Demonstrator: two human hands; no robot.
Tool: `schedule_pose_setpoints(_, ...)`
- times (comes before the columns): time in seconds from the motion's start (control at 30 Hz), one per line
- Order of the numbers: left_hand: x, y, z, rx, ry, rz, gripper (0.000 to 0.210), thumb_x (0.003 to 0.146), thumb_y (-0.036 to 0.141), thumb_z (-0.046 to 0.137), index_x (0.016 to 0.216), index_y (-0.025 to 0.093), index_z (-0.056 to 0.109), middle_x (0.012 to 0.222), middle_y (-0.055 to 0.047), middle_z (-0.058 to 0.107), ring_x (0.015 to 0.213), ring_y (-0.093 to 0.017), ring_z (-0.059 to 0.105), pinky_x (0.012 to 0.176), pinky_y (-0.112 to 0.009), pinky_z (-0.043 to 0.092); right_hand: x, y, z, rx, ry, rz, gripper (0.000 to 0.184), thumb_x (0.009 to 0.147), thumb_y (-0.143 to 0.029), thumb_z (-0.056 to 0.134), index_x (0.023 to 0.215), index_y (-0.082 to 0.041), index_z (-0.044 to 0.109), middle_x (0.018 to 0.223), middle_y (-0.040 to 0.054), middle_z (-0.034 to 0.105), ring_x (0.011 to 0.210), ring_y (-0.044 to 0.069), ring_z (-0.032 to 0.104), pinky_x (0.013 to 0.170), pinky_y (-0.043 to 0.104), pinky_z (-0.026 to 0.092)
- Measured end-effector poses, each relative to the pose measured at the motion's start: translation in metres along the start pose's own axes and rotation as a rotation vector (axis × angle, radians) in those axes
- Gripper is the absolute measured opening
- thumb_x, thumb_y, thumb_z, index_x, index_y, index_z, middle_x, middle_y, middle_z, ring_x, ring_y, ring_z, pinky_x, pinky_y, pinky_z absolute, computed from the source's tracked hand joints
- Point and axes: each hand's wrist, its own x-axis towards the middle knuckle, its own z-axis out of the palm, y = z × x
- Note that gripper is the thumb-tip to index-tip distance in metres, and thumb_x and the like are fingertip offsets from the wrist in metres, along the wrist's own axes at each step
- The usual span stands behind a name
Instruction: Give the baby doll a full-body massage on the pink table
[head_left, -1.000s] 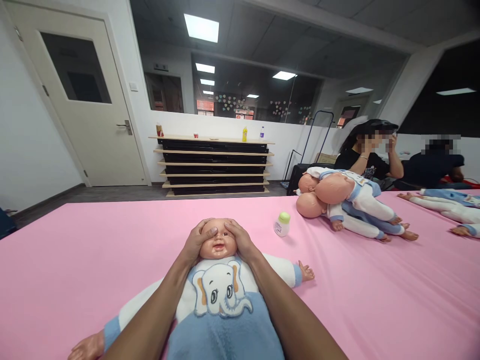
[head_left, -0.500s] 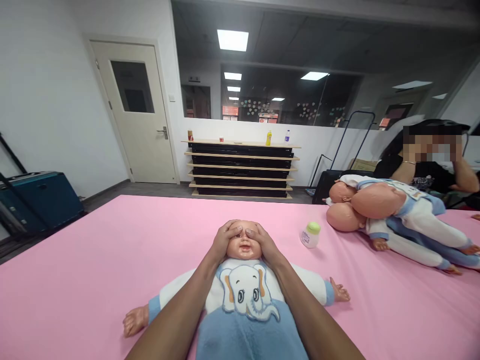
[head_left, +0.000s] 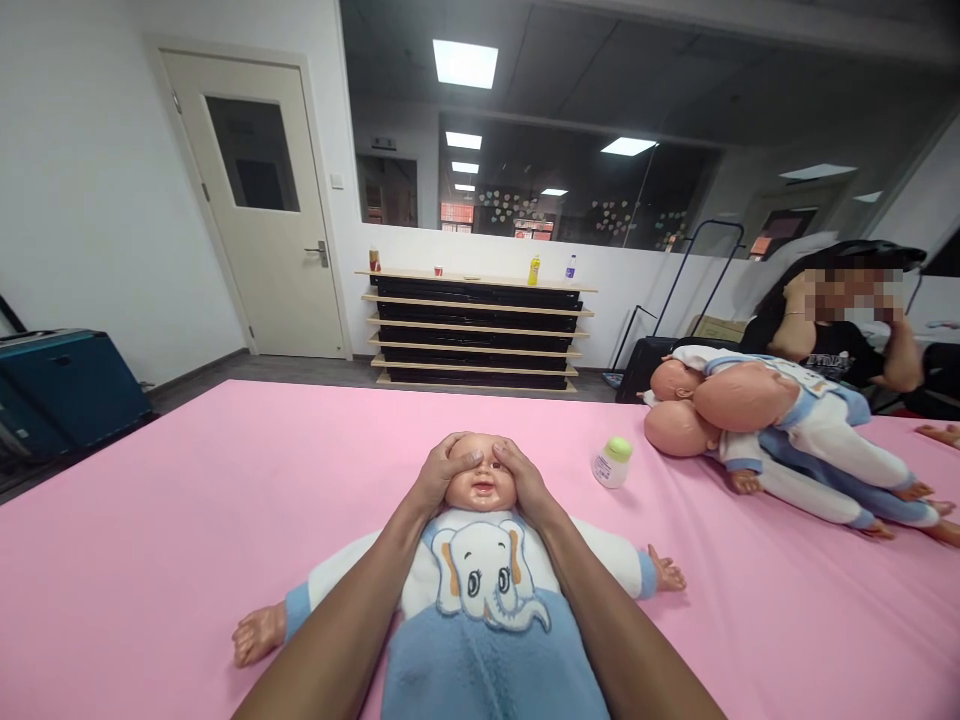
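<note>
A baby doll (head_left: pixel 484 492) lies on its back on the pink-covered table, dressed in a white and blue suit with an elephant on the chest. My left hand (head_left: pixel 444 468) cups one side of its head, the thumb laid across the brow and over an eye. On the other side my right hand (head_left: pixel 523 476) wraps the head in the same way, its thumb near the other eye. Both palms touch the doll's cheeks and temples. The mouth and nose show between my hands. To the right stands a small white jar with a green lid (head_left: pixel 613 463).
Several more dolls (head_left: pixel 750 405) are piled at the table's right side. Behind them sits a person (head_left: pixel 825 345) in a black top with raised hands. A stack of shelf boards (head_left: pixel 472 325) holding bottles is against the far wall. A blue suitcase (head_left: pixel 71 390) stands at left.
The view has shifted slightly, so everything sits a little further left and up. My thumbs have moved slightly on the doll's brow. The seated person's head and arms have shifted.
</note>
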Motion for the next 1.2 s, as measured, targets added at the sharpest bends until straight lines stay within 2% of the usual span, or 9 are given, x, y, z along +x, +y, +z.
schedule_pose_setpoints(0.2,0.0006,0.0020,0.0026,0.041,0.047,0.017,0.045,0.066,0.035,0.079,0.104,0.015,0.068,0.099,-0.010,0.070,0.091,-0.026,0.065,0.084,-0.037,0.049,0.0002,-0.0020,0.0023,-0.060,0.038,-0.021,0.035,0.083,-0.047,0.064,0.106,-0.020,0.063,0.107,0.0054,0.066,0.106,0.024,0.058,0.096,0.039,0.044)
schedule_pose_setpoints(0.37,0.0037,0.0003,0.0015,0.044,0.061,0.023,0.039,0.070,0.037,0.076,0.101,0.014,0.069,0.098,-0.008,0.070,0.089,-0.023,0.064,0.084,-0.035,0.048,-0.0022,-0.0052,0.0027,-0.006,-0.004,0.048,0.043,0.074,-0.041,0.075,0.110,-0.021,0.060,0.107,0.0054,0.066,0.102,0.025,0.061,0.092,0.039,0.047)
schedule_pose_setpoints(0.6,0.0046,-0.0027,0.0008,-0.009,0.075,0.028,0.041,0.075,0.047,0.069,0.098,0.013,0.068,0.098,-0.009,0.069,0.090,-0.023,0.063,0.085,-0.034,0.048,0.0014,-0.0009,0.0023,0.063,-0.001,0.050,0.040,0.075,-0.039,0.073,0.108,-0.019,0.060,0.105,0.0055,0.067,0.100,0.024,0.062,0.093,0.039,0.047)
schedule_pose_setpoints(0.73,0.0022,-0.0007,-0.0007,0.032,0.014,0.002,0.046,0.069,0.037,0.077,0.107,0.015,0.064,0.100,-0.008,0.068,0.092,-0.023,0.063,0.083,-0.033,0.048,0.0018,0.0005,-0.0002,0.029,0.002,0.018,0.039,0.077,-0.041,0.071,0.108,-0.019,0.061,0.106,0.0045,0.066,0.101,0.023,0.061,0.092,0.038,0.046)
schedule_pose_setpoints(0.87,0.0002,0.0027,0.0000,0.025,0.007,-0.030,0.050,0.065,0.032,0.080,0.109,0.015,0.064,0.101,-0.008,0.068,0.091,-0.024,0.064,0.082,-0.035,0.049,0.0014,0.0006,-0.0018,0.003,0.007,0.000,0.037,0.081,-0.044,0.065,0.108,-0.020,0.062,0.108,0.0041,0.065,0.105,0.023,0.058,0.096,0.037,0.043)
schedule_pose_setpoints(1.03,0.0017,0.0039,0.0024,0.029,0.066,-0.013,0.045,0.064,0.035,0.079,0.103,0.014,0.069,0.098,-0.008,0.070,0.089,-0.025,0.064,0.083,-0.035,0.048,0.0024,0.0024,-0.0023,-0.019,0.007,-0.039,0.035,0.083,-0.045,0.062,0.107,-0.019,0.062,0.109,0.0035,0.065,0.108,0.021,0.056,0.099,0.036,0.040)
schedule_pose_setpoints(1.2,0.0074,-0.0012,0.0008,0.021,0.114,0.020,0.042,0.068,0.043,0.072,0.098,0.013,0.070,0.100,-0.009,0.071,0.094,-0.027,0.063,0.087,-0.037,0.047,0.0001,0.0021,-0.0024,-0.019,0.003,0.018,0.046,0.074,-0.041,0.074,0.113,-0.021,0.059,0.110,0.0040,0.065,0.103,0.022,0.059,0.095,0.037,0.044)
